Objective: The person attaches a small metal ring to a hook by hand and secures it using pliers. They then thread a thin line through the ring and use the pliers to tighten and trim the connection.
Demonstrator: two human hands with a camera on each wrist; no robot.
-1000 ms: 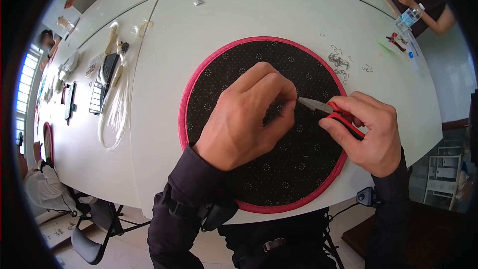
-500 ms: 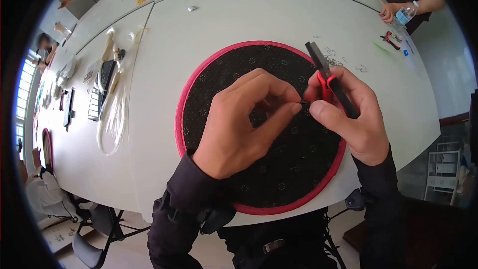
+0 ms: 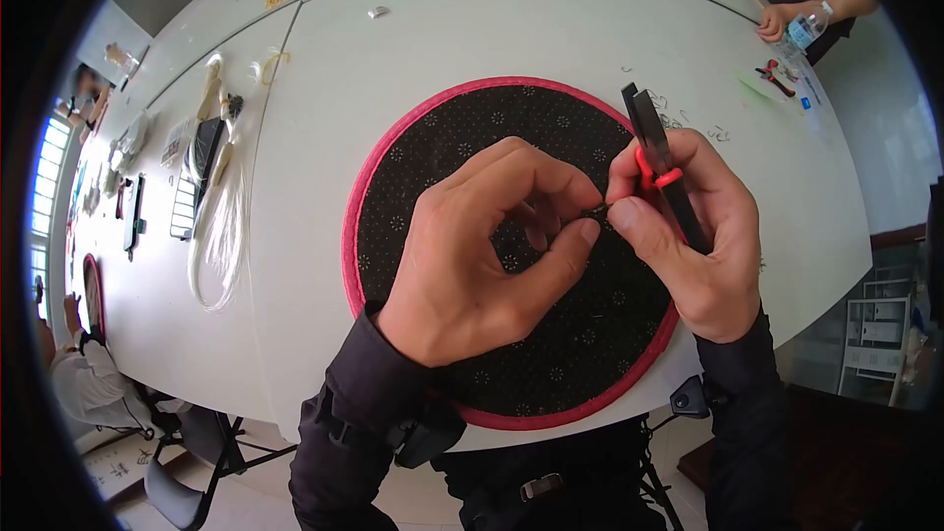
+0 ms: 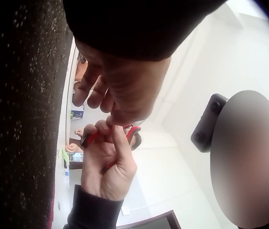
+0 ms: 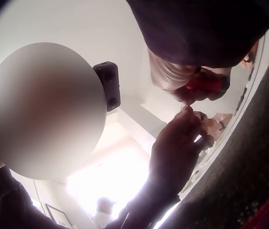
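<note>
My right hand (image 3: 693, 226) holds pliers (image 3: 656, 133) with red and black handles, tucked against the palm with the jaws pointing up and away. The thumb and forefinger of that hand come together beside my left hand's fingertips. My left hand (image 3: 492, 246) is bent over the round mat, its thumb a little apart from its forefinger. A tiny dark wire piece (image 3: 603, 206) shows where the two hands meet; I cannot tell whether the left fingers hold it. Beneath both hands lies the dark, dotted round mat (image 3: 423, 152) with a pink rim.
Small bent wires (image 3: 678, 118) lie scattered beyond the mat, partly behind the pliers. A bundle of pale strands (image 3: 221, 226) lies to the left. Another pair of pliers (image 3: 777, 82) and a water bottle (image 3: 806, 29) are at the far right, close to another person's hand (image 3: 782, 22).
The pliers have swung from pointing at the left fingertips to pointing up in the right palm. The right fingertips have come to the left ones, and the left thumb has dropped slightly from its forefinger.
</note>
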